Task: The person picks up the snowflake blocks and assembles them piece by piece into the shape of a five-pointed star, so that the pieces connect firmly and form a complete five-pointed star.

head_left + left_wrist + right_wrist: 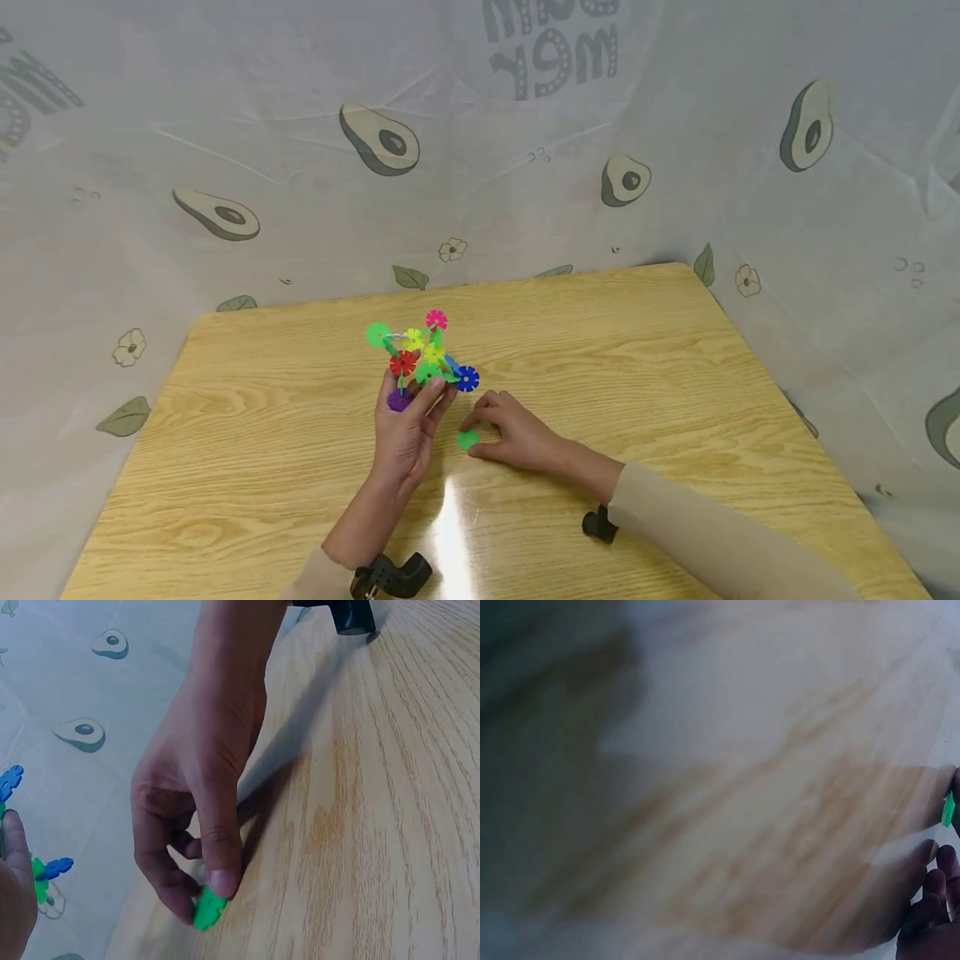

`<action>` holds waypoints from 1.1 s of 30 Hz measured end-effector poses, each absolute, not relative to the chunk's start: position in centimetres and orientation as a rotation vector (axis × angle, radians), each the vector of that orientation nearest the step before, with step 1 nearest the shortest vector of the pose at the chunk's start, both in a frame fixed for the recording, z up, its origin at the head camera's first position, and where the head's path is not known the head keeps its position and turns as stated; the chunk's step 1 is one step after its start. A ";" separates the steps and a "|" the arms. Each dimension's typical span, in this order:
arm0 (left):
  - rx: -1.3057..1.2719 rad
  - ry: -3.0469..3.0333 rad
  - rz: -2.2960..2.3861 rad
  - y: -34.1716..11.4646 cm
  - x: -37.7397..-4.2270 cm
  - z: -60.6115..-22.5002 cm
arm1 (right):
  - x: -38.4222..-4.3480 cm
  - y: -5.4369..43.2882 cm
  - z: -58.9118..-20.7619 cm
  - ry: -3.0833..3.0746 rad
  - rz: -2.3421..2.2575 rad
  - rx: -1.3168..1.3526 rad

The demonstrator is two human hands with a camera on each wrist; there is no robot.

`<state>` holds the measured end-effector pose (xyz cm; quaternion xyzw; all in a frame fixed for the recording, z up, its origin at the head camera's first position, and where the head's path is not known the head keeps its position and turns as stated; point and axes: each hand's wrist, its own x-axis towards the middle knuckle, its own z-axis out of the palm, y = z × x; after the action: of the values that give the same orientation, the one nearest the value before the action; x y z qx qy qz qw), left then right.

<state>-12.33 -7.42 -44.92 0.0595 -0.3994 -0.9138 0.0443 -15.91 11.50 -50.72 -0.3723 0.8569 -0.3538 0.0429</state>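
My left hand (405,437) holds up a cluster of interlocking notched plastic discs (432,354) in green, yellow, red, pink, blue and purple. Its thumb lies against a green disc in the lower part. Close by on the right, my right hand (525,433) pinches one loose green disc (468,439) between thumb and fingers, low at the tabletop. The left wrist view shows this green disc (210,909) tilted on its edge, apart from the cluster. Only a sliver of the green disc (948,811) shows at the edge of the blurred right wrist view.
Both hands work over a wood-grain table (600,350). A pale curtain (480,192) printed with avocados hangs behind and beside it. Black wrist devices, one on the left wrist (390,577) and one on the right (598,525), sit near the sleeves.
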 end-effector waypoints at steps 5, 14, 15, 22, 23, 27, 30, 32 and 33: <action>0.173 -1.223 -2.782 -7.5 -12.3 -45.0 | -15.9 11.7 -50.3 2.581 -1.109 -1.133; 0.163 -1.254 -2.782 -7.9 -12.2 -45.4 | -17.4 12.8 -48.2 2.458 -1.443 -0.857; 0.162 -1.258 -2.785 -7.9 -12.2 -45.4 | -17.6 12.9 -47.8 2.455 -1.491 -0.847; 0.150 -1.338 -2.788 -7.8 -11.9 -45.1 | -18.4 13.1 -44.7 2.283 -1.802 -0.858; 0.146 -1.347 -2.789 -7.8 -11.8 -45.1 | -18.5 13.1 -44.3 2.242 -1.818 -0.865; 0.127 -1.381 -2.805 -7.8 -11.6 -45.1 | -18.4 12.9 -43.3 2.118 -1.837 -0.906; 0.111 -1.420 -2.811 -7.8 -11.5 -45.2 | -18.2 12.7 -43.0 2.163 -1.802 -0.938; 0.105 -1.442 -2.806 -7.8 -11.4 -45.3 | -17.9 12.6 -42.7 2.213 -1.755 -0.966; 0.104 -1.452 -2.801 -7.9 -11.5 -45.3 | -17.8 12.5 -42.6 2.236 -1.729 -0.983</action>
<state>-11.46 -7.85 -45.31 0.0331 -0.4599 -0.8873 -0.0074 -17.77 12.45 -42.62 -0.3275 0.7452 -0.5761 0.0744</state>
